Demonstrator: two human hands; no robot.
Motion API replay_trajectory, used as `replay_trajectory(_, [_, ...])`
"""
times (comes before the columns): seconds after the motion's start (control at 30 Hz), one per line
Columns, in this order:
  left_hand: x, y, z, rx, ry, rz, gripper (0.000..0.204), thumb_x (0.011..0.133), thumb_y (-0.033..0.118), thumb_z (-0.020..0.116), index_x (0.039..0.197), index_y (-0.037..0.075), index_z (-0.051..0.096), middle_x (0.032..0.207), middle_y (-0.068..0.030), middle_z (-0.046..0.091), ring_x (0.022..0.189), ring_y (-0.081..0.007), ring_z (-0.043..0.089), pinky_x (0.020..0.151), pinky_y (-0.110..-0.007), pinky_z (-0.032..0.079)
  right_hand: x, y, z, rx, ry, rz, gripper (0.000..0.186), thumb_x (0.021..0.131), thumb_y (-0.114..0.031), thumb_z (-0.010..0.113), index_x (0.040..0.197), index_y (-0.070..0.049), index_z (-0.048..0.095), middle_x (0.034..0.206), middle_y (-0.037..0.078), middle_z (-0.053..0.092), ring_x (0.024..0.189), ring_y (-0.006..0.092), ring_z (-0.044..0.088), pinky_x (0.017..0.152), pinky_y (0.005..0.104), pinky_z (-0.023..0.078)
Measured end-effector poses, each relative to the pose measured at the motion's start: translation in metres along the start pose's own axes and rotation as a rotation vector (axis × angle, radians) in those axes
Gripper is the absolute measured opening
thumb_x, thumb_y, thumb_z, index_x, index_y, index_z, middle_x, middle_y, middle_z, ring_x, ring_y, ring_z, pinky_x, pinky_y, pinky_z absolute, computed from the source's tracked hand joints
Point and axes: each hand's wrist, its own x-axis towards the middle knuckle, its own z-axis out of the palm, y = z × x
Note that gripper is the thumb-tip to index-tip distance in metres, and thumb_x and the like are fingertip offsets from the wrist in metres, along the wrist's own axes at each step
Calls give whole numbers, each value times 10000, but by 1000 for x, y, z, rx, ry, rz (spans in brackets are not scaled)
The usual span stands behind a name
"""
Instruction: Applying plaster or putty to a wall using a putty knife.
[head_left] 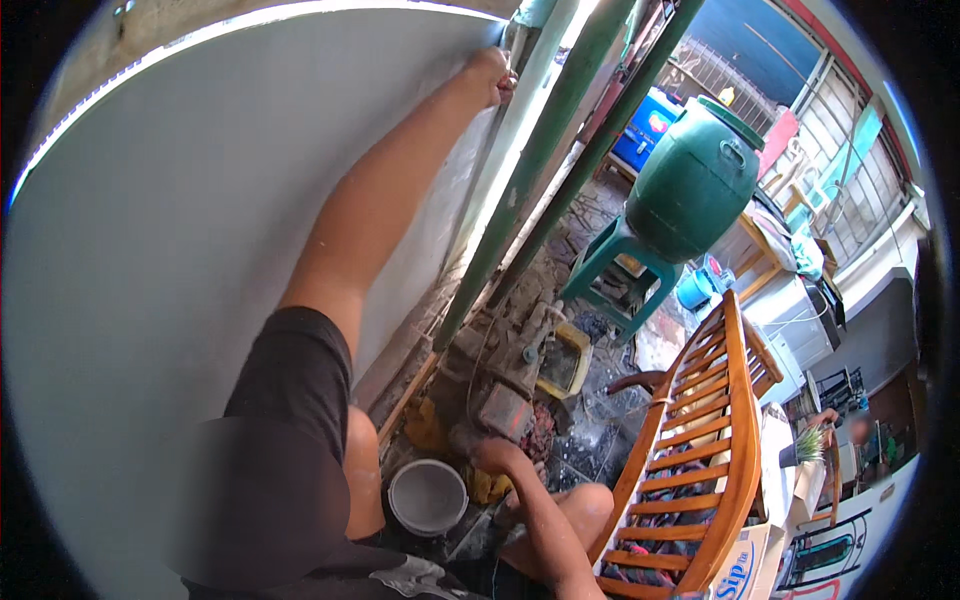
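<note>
My left arm stretches up along a smooth grey wall panel (pixel 200 200). At the panel's far edge, beside a pale post, my left hand (pixel 490 75) is closed with its fingers curled; what it holds, if anything, is too small to make out. Low in front of me, my right hand (pixel 492 456) reaches down next to a dusty reddish block-shaped object (pixel 506 411). Its fingers are hidden, so I cannot tell whether it grips anything. A round pale grey bucket (pixel 428 497) stands between my knees, just left of my right hand.
Green poles (pixel 540 160) rise beside the panel. A yellow-rimmed container (pixel 565 360) sits amid floor rubble. Beyond are a green barrel (pixel 693 180) on a green plastic stool (pixel 622 262). To the right stands a slatted wooden bench (pixel 700 450), with a person (pixel 855 430) farther back.
</note>
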Motion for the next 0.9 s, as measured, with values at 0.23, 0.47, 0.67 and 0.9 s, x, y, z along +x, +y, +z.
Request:
replay_trajectory(0.23, [-78, 32, -39, 43, -43, -41, 216, 970, 214, 398, 830, 50, 381, 633, -34, 404, 409, -97, 304, 382, -244, 229, 4, -50, -17, 101, -34, -161, 378, 813, -349, 572, 1033, -61, 679, 1072, 193, 657, 985, 369, 630, 831, 446, 512])
replay_trajectory(0.47, [-167, 44, -54, 154, -36, -13, 273, 973, 265, 421, 804, 51, 402, 631, -26, 411, 446, -97, 338, 415, -263, 267, -37, -78, -40, 311, -54, -66, 422, 773, -201, 604, 1178, -86, 628, 1028, 141, 681, 851, 273, 677, 690, 389, 566])
replay_trajectory(0.67, [-191, 26, -27, 122, -36, -168, 317, 978, 323, 402, 806, 57, 415, 608, -2, 357, 421, -101, 322, 411, -257, 259, -22, -53, -14, 255, -77, -142, 367, 805, -212, 596, 1145, -83, 644, 1019, 132, 688, 883, 277, 667, 744, 396, 532])
replay_trajectory(0.9, [-68, 7, 9, 202, -94, -144, 286, 966, 236, 371, 703, 128, 347, 547, 1, 303, 367, -86, 273, 350, -255, 193, -13, -34, 5, 30, -57, -155, 343, 799, -296, 571, 1079, -124, 673, 956, 180, 681, 888, 324, 661, 728, 437, 526])
